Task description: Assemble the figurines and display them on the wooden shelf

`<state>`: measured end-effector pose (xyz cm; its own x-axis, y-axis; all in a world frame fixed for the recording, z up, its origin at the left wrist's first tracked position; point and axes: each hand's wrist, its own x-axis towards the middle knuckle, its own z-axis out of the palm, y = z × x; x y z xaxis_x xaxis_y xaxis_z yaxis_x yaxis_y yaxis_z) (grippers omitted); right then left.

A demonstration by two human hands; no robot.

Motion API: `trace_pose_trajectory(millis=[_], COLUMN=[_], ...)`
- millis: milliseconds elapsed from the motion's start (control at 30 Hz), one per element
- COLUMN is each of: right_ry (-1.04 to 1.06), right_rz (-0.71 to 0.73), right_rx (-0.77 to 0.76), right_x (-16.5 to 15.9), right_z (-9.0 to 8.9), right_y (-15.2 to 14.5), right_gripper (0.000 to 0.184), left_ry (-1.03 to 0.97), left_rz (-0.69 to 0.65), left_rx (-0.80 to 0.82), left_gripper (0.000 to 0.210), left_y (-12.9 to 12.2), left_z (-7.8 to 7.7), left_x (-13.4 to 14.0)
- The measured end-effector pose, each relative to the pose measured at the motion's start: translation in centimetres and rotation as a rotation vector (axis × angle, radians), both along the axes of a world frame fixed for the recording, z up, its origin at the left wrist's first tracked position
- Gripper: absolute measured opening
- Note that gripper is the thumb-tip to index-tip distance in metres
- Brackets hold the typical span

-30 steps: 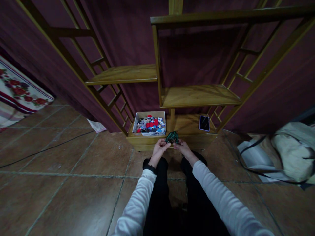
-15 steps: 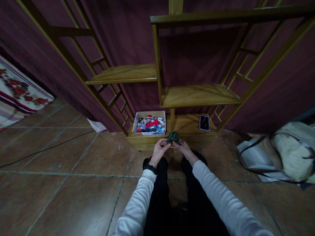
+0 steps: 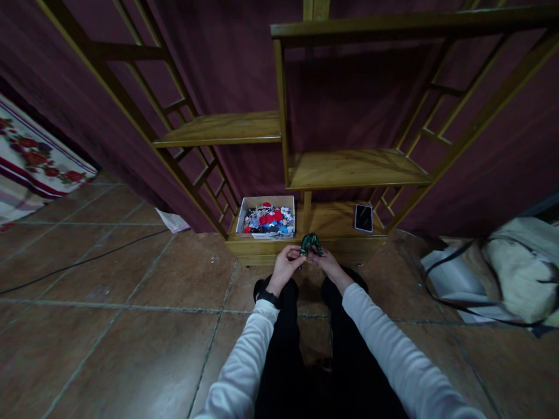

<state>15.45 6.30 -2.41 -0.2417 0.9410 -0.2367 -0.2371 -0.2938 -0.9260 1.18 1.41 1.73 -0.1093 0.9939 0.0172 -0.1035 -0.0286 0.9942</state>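
A small shiny green-and-black arched piece (image 3: 311, 243), bunched or ridged on its surface, is held up between both hands in front of the low shelf; its exact kind is too small to tell. My left hand (image 3: 286, 265), with a dark band at the wrist, pinches its left end. At the other end, the fingers of my right hand (image 3: 327, 263) are closed on it. Just beyond my left hand sits an open white box (image 3: 243, 216) full of small red, blue, white and black items (image 3: 271, 219).
The box stands on the bottom board of a wooden shelf unit (image 3: 334, 216), with a phone-like dark-screened device (image 3: 364, 217) to the right. Higher boards (image 3: 358, 169) overhang it. A pale bag (image 3: 515, 267) lies at right; a black cable (image 3: 87, 262) crosses the tiles at left.
The green-and-black piece has shifted very slightly right and is turned a little, its arch showing narrower. Both hands keep their hold on it.
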Motion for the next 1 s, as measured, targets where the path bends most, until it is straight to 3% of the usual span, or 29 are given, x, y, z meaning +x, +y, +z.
trace_pose_trajectory(millis=[267,533,800,1000], right_ry=[0.016,0.048,0.05,0.032], right_rz=[0.084,0.059,0.043,0.058], right_rx=[-0.01,-0.033,0.006,0.102], right_x=[0.3,0.1,0.3,0.7], right_z=[0.4,0.4,1.0,1.5], right_y=[-0.2,-0.2,-0.5,-0.7], right_gripper=[0.039,0.039,0.035,0.044], left_ry=[0.077,0.23,0.698,1.0], left_rz=[0.008,-0.01,0.009,0.005], left_rx=[0.02,0.107,0.126,0.179], left_gripper=[0.039,0.039,0.035,0.037], left_y=[-0.1,-0.5,-1.5,-2.2], left_z=[-0.5,-1.3,-0.3,0.3], left_x=[0.2,0.4,0.6,0.9])
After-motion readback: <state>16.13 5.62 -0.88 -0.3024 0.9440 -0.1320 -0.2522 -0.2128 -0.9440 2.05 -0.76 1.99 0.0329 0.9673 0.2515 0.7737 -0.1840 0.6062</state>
